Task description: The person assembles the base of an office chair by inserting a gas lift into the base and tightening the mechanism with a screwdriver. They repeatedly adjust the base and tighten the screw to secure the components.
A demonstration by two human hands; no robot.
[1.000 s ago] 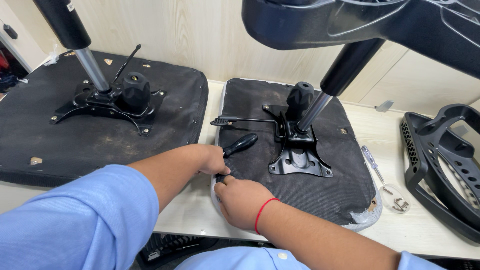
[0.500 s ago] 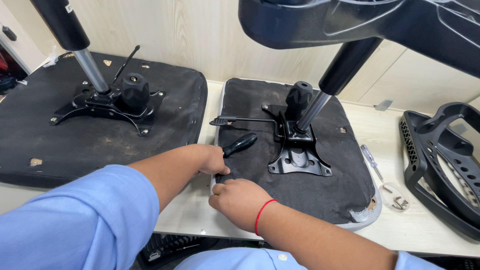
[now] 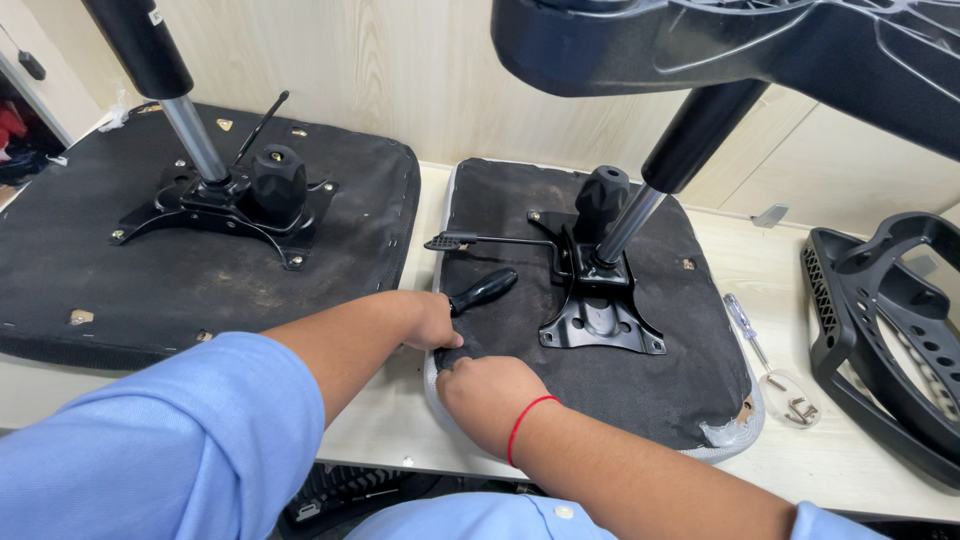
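An upturned chair seat (image 3: 690, 370) covered in black fabric lies on the workbench, with a black metal mechanism plate (image 3: 595, 315) and a gas-lift column (image 3: 690, 140) rising from it. My left hand (image 3: 425, 320) is shut on a black-handled tool (image 3: 483, 290) at the seat's near left corner. My right hand (image 3: 490, 390) presses on the black fabric at that same corner, fingers curled onto the edge. The tool's tip is hidden under my hands.
A second upturned seat (image 3: 130, 280) with its own mechanism and column lies to the left. A screwdriver (image 3: 745, 325) and a small clear dish with hardware (image 3: 795, 400) lie right of the seat. A black plastic chair part (image 3: 890, 340) sits at far right. A chair base (image 3: 760, 40) hangs overhead.
My right hand has shifted slightly along the seat's near corner; my left hand still holds the tool in the same place.
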